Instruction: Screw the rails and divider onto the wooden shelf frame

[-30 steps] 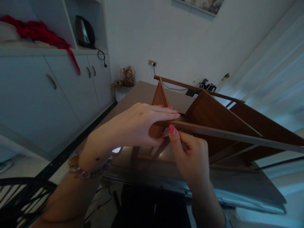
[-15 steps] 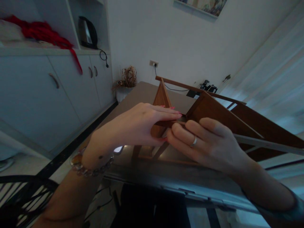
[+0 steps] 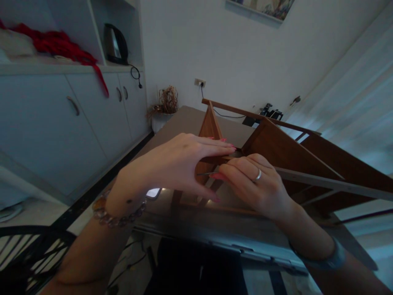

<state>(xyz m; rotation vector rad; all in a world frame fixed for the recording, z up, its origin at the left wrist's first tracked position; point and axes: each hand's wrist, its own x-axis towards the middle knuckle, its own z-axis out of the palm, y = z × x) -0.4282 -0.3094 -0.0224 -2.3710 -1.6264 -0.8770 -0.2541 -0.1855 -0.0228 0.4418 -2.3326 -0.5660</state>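
Note:
My left hand (image 3: 184, 164) lies over the near rail of a brown wooden shelf frame (image 3: 279, 141), fingers stretched out straight and thumb well apart below them. Pinched in my right hand (image 3: 254, 184), a thin dark metal rod (image 3: 204, 174) that looks like a hex key points left into the gap between my left thumb and fingers. The right fingers are curled against the wooden rail and hide the rod's other end. The frame rests on its side on the table (image 3: 172, 135), its panels and slats reaching off to the right.
A phone (image 3: 153, 193) lies beside my left wrist. Behind the table stand a pot of dried plants (image 3: 167, 102) and a wall socket (image 3: 200, 82). Cabinets (image 3: 86, 110) with a kettle (image 3: 116, 44) and red cloth (image 3: 61, 45) line the left; a black chair (image 3: 33, 246) stands below.
My right hand has turned and shifted slightly, bringing the thin metal rod into view. My left thumb has dropped away from the fingers, which stay over the rail.

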